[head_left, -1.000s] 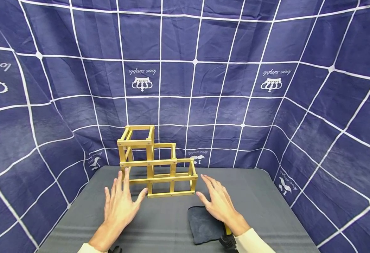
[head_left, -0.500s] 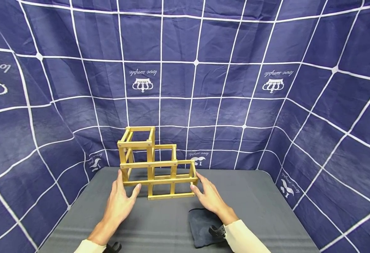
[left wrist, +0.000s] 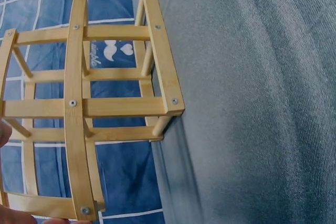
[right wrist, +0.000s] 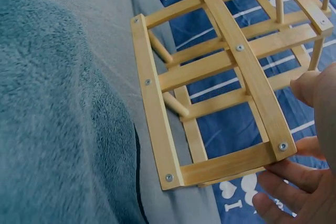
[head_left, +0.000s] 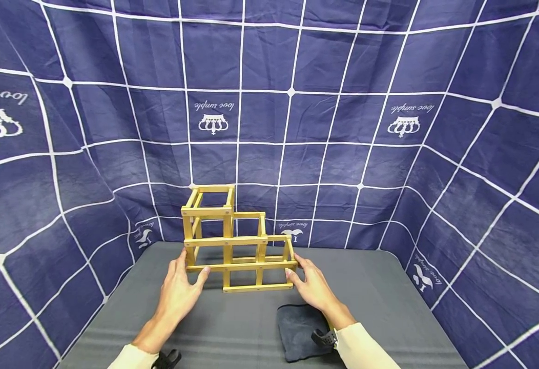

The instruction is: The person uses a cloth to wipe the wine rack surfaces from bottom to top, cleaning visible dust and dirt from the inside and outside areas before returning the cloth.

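Note:
A stepped rack of light wooden slats and dowels (head_left: 244,267) stands upright on the grey table, tallest toward its left. My left hand (head_left: 175,297) holds its lower left end, thumb in front and fingers along the outer side. At the lower right end, my right hand (head_left: 317,293) grips the rack with the thumb on the front and the fingers around the end. In the right wrist view, the right fingers (right wrist: 294,177) touch the corner of the slats (right wrist: 262,106). Only the left fingertips show at the lower edge of the left wrist view, against the rack (left wrist: 76,153).
A dark grey-blue fuzzy cloth (head_left: 297,330) lies on the table below my right forearm, with a bit of yellow beside it. The grey table surface (head_left: 232,328) runs up to a blue curtain with white grid lines (head_left: 315,118) behind and at both sides.
Both hands came in from in front of the rack to its two ends, and now hold it. The rack appears slightly further right, partly because the head view has turned.

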`<state>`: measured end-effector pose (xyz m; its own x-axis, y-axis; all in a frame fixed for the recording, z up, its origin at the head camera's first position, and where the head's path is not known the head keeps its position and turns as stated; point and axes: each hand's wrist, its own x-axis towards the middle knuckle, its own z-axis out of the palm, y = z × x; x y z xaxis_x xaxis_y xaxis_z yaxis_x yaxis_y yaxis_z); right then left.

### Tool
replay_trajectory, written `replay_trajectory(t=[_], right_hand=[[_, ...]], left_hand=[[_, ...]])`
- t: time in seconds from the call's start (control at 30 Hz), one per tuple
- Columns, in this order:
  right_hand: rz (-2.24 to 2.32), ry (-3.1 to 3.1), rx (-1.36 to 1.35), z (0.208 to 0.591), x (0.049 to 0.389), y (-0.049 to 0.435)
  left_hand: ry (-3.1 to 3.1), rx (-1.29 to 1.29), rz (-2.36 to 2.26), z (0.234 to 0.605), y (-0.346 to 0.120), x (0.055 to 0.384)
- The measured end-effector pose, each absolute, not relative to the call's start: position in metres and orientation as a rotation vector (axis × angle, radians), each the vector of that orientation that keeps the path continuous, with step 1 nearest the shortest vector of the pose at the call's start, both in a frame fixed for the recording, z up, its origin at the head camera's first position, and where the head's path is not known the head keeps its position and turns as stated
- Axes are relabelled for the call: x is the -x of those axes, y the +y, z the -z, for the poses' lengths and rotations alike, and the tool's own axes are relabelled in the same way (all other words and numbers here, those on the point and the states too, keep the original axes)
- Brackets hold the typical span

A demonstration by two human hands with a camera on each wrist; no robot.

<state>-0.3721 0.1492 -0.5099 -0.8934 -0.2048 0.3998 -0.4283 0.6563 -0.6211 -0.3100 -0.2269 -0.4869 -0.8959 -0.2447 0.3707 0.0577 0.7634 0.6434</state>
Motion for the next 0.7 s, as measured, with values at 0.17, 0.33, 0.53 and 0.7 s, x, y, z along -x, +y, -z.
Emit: replay_trajectory(t=[0.17, 0.33, 0.53, 0.7], right_hand=[[-1.111, -2.595, -0.454, 0.51, 0.364, 0.157], [-1.126, -2.604, -0.411, 0.508, 0.358, 0.168], [-1.101, -2.597, -0.401, 0.507, 0.355, 0.182], [-1.095, -2.588, -0.377, 0.51, 0.351, 0.194]], left_hand=[[-2.5, -0.122, 0.949, 0.487, -0.223, 0.307], [-2.455, -0.064, 0.954, 0.485, -0.217, 0.307], [-2.398, 0.015, 0.921, 0.486, -0.21, 0.312], [-2.328, 0.1, 0.9, 0.487, -0.202, 0.314]])
